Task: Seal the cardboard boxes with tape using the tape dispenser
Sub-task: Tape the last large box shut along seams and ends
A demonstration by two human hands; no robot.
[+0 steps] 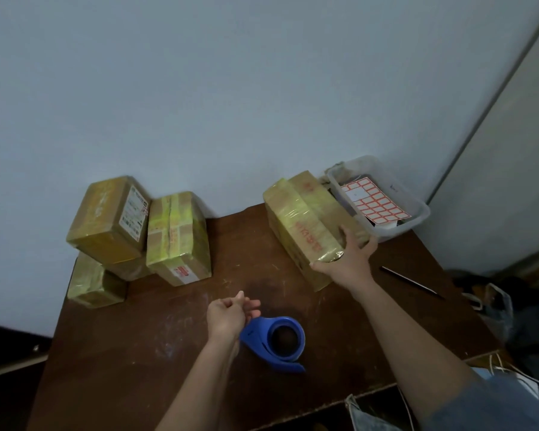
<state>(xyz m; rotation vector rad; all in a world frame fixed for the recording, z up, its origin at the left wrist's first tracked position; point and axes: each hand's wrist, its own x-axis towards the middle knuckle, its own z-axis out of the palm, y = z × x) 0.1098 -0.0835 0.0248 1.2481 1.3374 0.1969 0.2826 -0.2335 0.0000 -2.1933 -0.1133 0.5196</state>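
Note:
A blue tape dispenser [277,342] lies on the brown table [156,343] near its front middle. My left hand [229,315] hovers just left of it, fingers loosely curled, holding nothing. My right hand [347,258] grips the near corner of a taped cardboard box [305,222] with red print at the back right. Three more taped boxes stand at the back left: one leaning on the wall [109,219], one beside it [178,237], one low at the table's left edge [95,283].
A clear plastic bin [417,209] holding a sheet of red-bordered labels [374,199] stands at the back right corner, touching the held box. A dark pen [411,281] lies near the right edge. Bags and cables crowd the floor on the right.

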